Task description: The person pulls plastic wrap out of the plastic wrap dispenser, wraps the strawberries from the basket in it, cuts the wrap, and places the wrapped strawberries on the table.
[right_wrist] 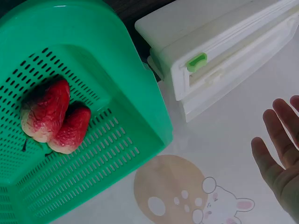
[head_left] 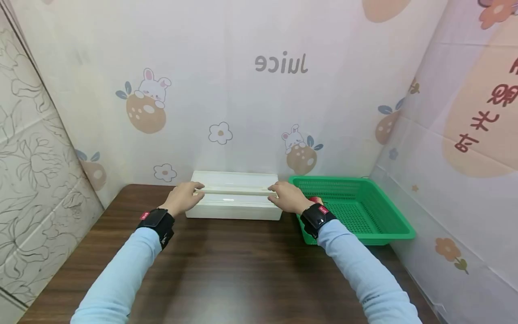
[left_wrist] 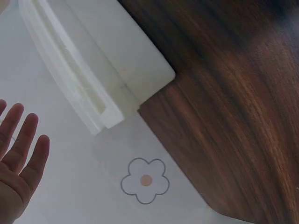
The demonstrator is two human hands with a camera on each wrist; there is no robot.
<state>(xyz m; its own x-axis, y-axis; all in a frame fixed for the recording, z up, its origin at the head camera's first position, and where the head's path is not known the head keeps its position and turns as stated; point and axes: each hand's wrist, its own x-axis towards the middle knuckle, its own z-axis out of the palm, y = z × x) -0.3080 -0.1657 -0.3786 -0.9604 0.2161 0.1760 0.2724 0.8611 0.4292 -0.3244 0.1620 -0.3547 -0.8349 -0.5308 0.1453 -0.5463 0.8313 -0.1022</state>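
Note:
A long white plastic box [head_left: 234, 211] stands at the back of the table. It has a raised back panel, a lengthwise groove and, in the right wrist view, a small green slider [right_wrist: 196, 62]; it looks like a cling film dispenser. My left hand [head_left: 183, 198] is at its left end and my right hand [head_left: 288, 197] at its right end. Both wrist views show the left fingers [left_wrist: 21, 144] and right fingers [right_wrist: 280, 137] spread and loosely bent. No object shows in either hand. Whether the fingertips touch the box I cannot tell.
A green slotted basket [head_left: 394, 227] stands right of the box, under my right wrist. Two red and cream fruits [right_wrist: 46, 112], perhaps apples, lie in it. The dark wooden table [head_left: 226, 270] meets a printed wall covering [head_left: 226, 90] at the back.

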